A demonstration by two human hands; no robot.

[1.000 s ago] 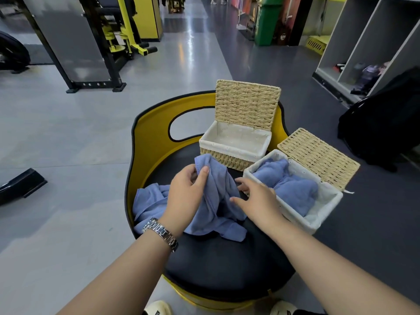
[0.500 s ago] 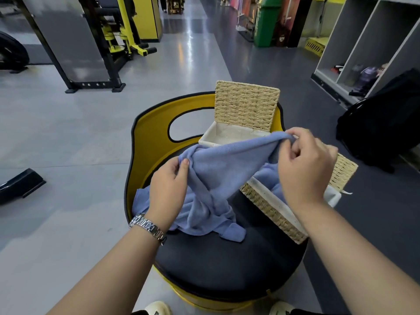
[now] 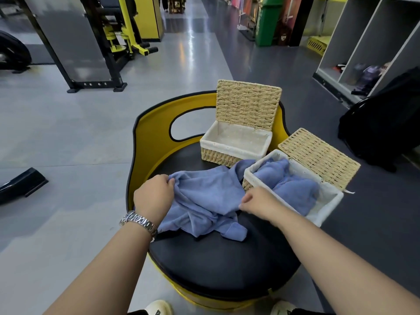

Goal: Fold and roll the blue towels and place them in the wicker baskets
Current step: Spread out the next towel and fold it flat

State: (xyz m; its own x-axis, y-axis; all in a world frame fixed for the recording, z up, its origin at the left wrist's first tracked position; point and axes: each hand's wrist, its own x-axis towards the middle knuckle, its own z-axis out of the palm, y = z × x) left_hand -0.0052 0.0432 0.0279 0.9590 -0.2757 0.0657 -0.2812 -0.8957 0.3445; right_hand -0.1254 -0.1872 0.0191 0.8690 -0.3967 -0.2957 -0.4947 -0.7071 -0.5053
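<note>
A blue towel (image 3: 204,196) lies spread and rumpled on the black round seat (image 3: 222,264). My left hand (image 3: 154,196) grips its left edge; a metal watch sits on that wrist. My right hand (image 3: 256,202) pinches its right edge, just in front of the near wicker basket (image 3: 327,208). That basket has a white liner, an open lid and rolled blue towels (image 3: 288,180) inside. The far wicker basket (image 3: 229,153) behind it stands with its lid up and its white liner bare.
The seat has a yellow curved backrest (image 3: 152,137) with a cut-out handle. A black bag (image 3: 381,123) sits on the floor at the right below grey lockers (image 3: 368,37). Gym equipment (image 3: 95,42) stands at the back left, and a dark object (image 3: 20,185) lies on the left floor.
Both hands have lowered the towel, which was held stretched in the air over the baskets, down onto the seat. My right hand came down and left, to in front of the near basket.
</note>
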